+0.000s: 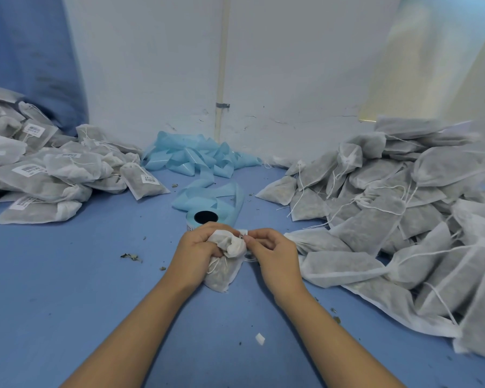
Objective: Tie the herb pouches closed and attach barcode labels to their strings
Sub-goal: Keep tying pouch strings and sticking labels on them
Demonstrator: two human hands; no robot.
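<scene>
Far to the left of the fingers lies the labelled pile (53,169), pouches that already carry white barcode stickers, so I judge these as finished. Nearer to the middle, just beyond the knuckles, stands the label roll (205,218) with its dark core facing up, and behind it the spent blue backing ribbon (196,161) is heaped against the wall.

The left hand (198,254) has its fingers curled tight around the gathered neck of the herb pouch (221,268). The long axis of the pouch runs from the fingers toward the person, so its filled body hangs below the palm, near the blue table (67,289), and its bunched mouth points up and slightly right.

Directly right of this mouth, the right hand (272,250) has thumb and forefinger pressed together on a small barcode label (243,233). The label sits at the fingertips, touching or almost touching the cloth. The string itself is thin here; a loop of it shows under the right fingers, but I cannot tell if the sticker is already folded around it.

The next move, in my judgement, depends on this short gap: the right hand is the nearer one to the label and the string, and the left only holds the pouch steady.

Further right, well apart from the fingers, lies the unlabelled pile (389,219).
</scene>
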